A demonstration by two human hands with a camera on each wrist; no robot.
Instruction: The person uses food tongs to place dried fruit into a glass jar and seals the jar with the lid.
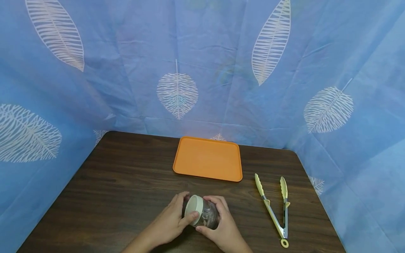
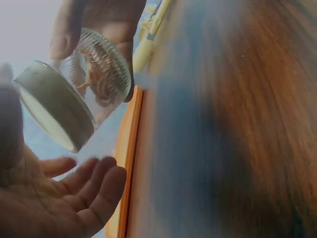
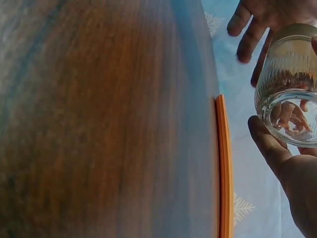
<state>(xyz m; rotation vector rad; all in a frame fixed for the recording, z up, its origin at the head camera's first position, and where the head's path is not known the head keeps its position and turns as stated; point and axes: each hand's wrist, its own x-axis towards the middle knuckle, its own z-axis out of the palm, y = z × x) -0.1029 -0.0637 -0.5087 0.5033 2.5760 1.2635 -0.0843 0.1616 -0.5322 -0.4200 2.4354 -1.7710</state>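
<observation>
A ribbed clear jar (image 2: 106, 74) with a pale lid (image 1: 194, 209) is held tilted over the table's near part, its lid facing left. Inside lie some brownish-orange pieces (image 3: 292, 118). My right hand (image 1: 226, 225) grips the glass body, thumb on one side and fingers on the other. Beside the lid is my left hand (image 1: 171, 221), its thumb laid over the lid's edge in the head view. In the left wrist view the fingers (image 2: 101, 198) of that hand are spread and loosely bent, apart from the lid.
An orange tray (image 1: 207, 158) lies at the back of the dark wood table (image 1: 126, 182). To the right rest tongs (image 1: 278, 214) with pale yellow tips, spread apart. A blue cloth (image 1: 215, 52) with white leaf prints hangs around the table.
</observation>
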